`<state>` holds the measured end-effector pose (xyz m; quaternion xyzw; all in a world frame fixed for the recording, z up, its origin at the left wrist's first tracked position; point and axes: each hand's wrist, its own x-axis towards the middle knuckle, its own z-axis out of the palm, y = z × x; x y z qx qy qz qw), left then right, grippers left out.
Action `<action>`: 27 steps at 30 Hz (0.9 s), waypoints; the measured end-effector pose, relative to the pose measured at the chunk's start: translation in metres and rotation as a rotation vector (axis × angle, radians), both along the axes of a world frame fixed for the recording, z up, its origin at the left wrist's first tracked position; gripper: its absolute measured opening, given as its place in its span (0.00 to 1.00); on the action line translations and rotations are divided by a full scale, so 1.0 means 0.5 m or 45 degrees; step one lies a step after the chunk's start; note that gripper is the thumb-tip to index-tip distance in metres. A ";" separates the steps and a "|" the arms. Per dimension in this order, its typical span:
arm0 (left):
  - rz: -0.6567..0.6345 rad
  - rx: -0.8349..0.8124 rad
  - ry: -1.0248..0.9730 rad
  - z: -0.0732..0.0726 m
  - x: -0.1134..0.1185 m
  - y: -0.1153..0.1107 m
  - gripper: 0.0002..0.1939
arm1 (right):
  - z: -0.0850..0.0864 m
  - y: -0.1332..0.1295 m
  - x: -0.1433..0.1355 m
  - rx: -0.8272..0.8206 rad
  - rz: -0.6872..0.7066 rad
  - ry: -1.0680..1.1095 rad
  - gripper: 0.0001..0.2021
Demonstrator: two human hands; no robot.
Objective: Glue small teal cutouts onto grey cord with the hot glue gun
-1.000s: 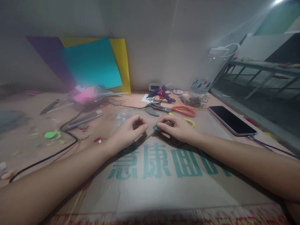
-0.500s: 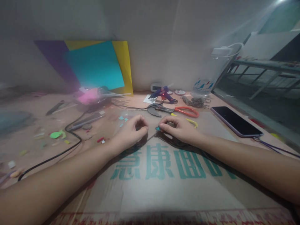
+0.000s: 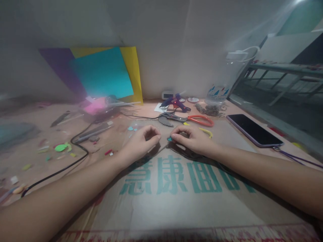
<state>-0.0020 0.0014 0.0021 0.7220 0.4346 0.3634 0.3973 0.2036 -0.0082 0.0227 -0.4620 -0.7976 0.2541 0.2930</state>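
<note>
My right hand point(image 3: 194, 138) pinches a small teal piece point(image 3: 169, 138) between thumb and fingertips, low over the printed sheet. From beneath that piece a thin dark cord point(image 3: 164, 147) slants down to the left, passing under my left hand point(image 3: 141, 141). The thumb and curled fingers of my left hand meet at the tips, a short gap away from the teal piece. What they hold, if anything, is too small to make out. Just behind my right hand lie orange-handled pliers or snips point(image 3: 200, 120) and a yellow-handled tool point(image 3: 207, 132), partly covered by the hand.
A purple glue gun point(image 3: 176, 102) rests at the back on a white card. A phone point(image 3: 254, 130) lies at right, below a clear plastic container point(image 3: 218, 90). Coloured sheets point(image 3: 103, 74) lean on the wall. Scraps, a green piece point(image 3: 61, 148) and a black cable point(image 3: 55, 171) occupy the left.
My hands hold nearly the same pose; the left fingertips have come slightly nearer the teal piece. The view has shifted very little.
</note>
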 end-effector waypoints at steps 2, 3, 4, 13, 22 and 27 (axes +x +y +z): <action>0.017 0.023 0.048 0.000 0.000 0.000 0.07 | 0.001 0.000 0.000 -0.001 -0.007 0.005 0.10; 0.026 0.035 0.069 0.000 -0.001 0.000 0.07 | 0.000 0.000 -0.001 -0.002 -0.010 0.011 0.10; 0.035 0.046 0.081 0.000 -0.002 0.000 0.07 | 0.000 0.000 -0.001 -0.004 -0.011 0.018 0.10; 0.128 0.090 0.070 0.010 -0.004 -0.008 0.10 | -0.006 0.003 0.008 -0.068 -0.030 0.124 0.12; 0.101 0.341 0.256 0.088 -0.030 -0.019 0.17 | -0.010 0.016 0.019 -0.070 -0.116 0.249 0.13; -0.152 0.367 0.729 0.146 -0.056 -0.024 0.19 | -0.006 0.015 0.018 -0.097 -0.106 0.184 0.14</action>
